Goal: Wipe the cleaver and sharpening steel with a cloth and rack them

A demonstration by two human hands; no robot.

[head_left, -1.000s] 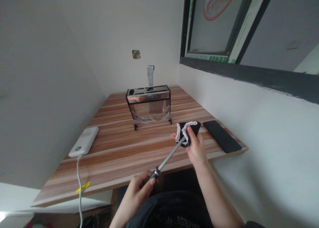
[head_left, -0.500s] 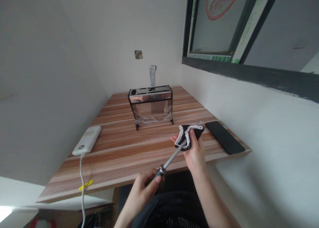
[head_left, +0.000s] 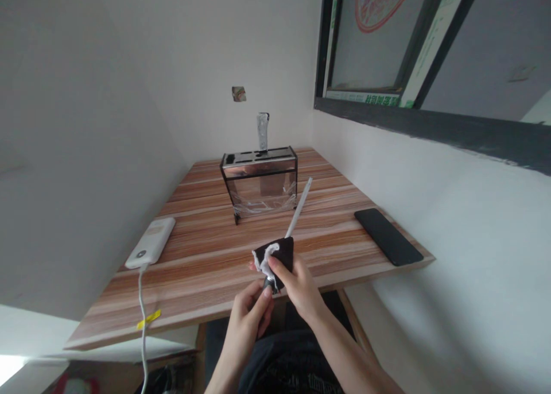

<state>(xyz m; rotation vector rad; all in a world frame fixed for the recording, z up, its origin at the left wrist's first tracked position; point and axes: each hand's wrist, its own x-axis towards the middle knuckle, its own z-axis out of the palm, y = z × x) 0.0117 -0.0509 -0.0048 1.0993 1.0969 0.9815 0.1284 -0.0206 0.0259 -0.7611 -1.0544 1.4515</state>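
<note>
My left hand is closed around the dark handle of a honing steel, whose pale rod slants up and away to the right. Wrapped round the rod near the handle is a black and white cloth, pinched by my right hand. The cloth hides the rod's lower part and some of my right fingers. Beyond the hands stands a clear-fronted knife block with a slotted metal top. One handle wrapped in clear plastic sticks up from it.
A white power bank lies at the table's left, its cable hanging over the front edge beside yellow tape. A black phone rests near the right edge. Walls border the wooden table, with a dark-framed window at right.
My right hand has slid the cloth down the rod from near its tip to the handle, moving left and toward me. The rod now points more steeply upward and its far end is bare.
</note>
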